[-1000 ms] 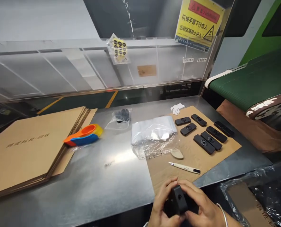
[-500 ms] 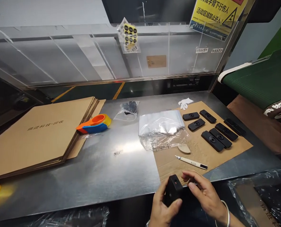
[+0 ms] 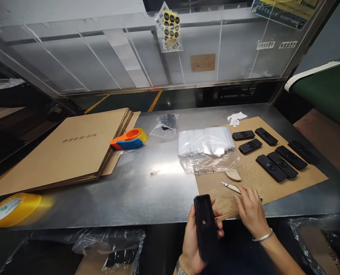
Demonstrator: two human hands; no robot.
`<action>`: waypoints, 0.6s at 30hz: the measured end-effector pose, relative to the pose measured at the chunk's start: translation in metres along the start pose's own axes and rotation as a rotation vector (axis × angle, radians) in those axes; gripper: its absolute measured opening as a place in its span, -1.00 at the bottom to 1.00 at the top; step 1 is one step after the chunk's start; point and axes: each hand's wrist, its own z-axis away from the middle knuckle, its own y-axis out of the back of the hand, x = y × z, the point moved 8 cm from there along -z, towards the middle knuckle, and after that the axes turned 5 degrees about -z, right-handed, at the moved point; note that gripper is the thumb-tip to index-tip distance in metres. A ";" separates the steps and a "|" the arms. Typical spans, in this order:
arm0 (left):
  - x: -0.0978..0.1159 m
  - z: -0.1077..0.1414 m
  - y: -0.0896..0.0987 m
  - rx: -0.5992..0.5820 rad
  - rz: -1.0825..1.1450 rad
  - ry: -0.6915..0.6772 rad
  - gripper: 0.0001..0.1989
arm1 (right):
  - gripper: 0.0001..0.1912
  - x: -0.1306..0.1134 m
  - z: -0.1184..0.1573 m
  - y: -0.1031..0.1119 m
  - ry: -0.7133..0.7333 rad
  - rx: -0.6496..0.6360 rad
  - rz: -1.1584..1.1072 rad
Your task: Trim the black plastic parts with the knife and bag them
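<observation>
A long black case (image 3: 206,229) is gripped in my left hand (image 3: 190,238), its hollow side with a small hole facing up. My right hand (image 3: 250,210) reaches over the white craft knife (image 3: 232,187), fingertips bent down on its handle; whether they grip it is hard to tell. The knife lies on a cardboard sheet (image 3: 216,189), blade pointing left. Several black parts with round centres (image 3: 271,166) rest on the sheet's right side. A tan wedge-shaped piece (image 3: 233,175) lies just above the knife.
Beside the sheet are a stack of white bags (image 3: 206,141) and a white glove (image 3: 236,118). Farther left sit an orange and blue tape dispenser (image 3: 130,139), flat cardboard (image 3: 81,149) and a yellow tape roll (image 3: 13,209). Open plastic-lined boxes (image 3: 124,244) stand below the table edge.
The black case in my left hand has turned from end-on to show its hollow side. My right hand has moved away from it, up to the knife. The view has shifted left.
</observation>
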 end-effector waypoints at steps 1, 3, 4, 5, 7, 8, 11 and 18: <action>0.000 0.000 -0.001 -0.004 0.044 0.012 -0.47 | -0.70 0.006 -0.003 -0.005 0.017 -0.012 0.129; 0.001 -0.001 -0.003 -0.027 0.114 0.025 -0.44 | -0.77 0.017 -0.006 -0.017 0.033 -0.056 0.284; 0.002 -0.001 -0.004 -0.038 0.141 0.027 -0.43 | -0.81 0.020 -0.007 -0.021 0.040 -0.075 0.308; 0.003 -0.001 -0.004 -0.045 0.163 0.024 -0.41 | -0.83 0.023 -0.007 -0.025 0.046 -0.087 0.305; 0.005 -0.002 -0.005 -0.046 0.197 0.010 -0.42 | -0.80 0.025 -0.006 -0.028 0.055 -0.099 0.283; 0.006 -0.002 -0.004 -0.041 0.208 -0.001 -0.43 | -0.77 0.024 -0.005 -0.028 0.057 -0.100 0.270; 0.012 -0.002 -0.004 -0.019 0.212 -0.052 -0.48 | -0.71 0.015 0.000 -0.016 0.058 -0.088 0.209; 0.033 -0.001 -0.003 0.051 0.104 -0.220 -0.47 | -0.74 -0.058 0.042 0.002 -0.110 -0.616 -0.673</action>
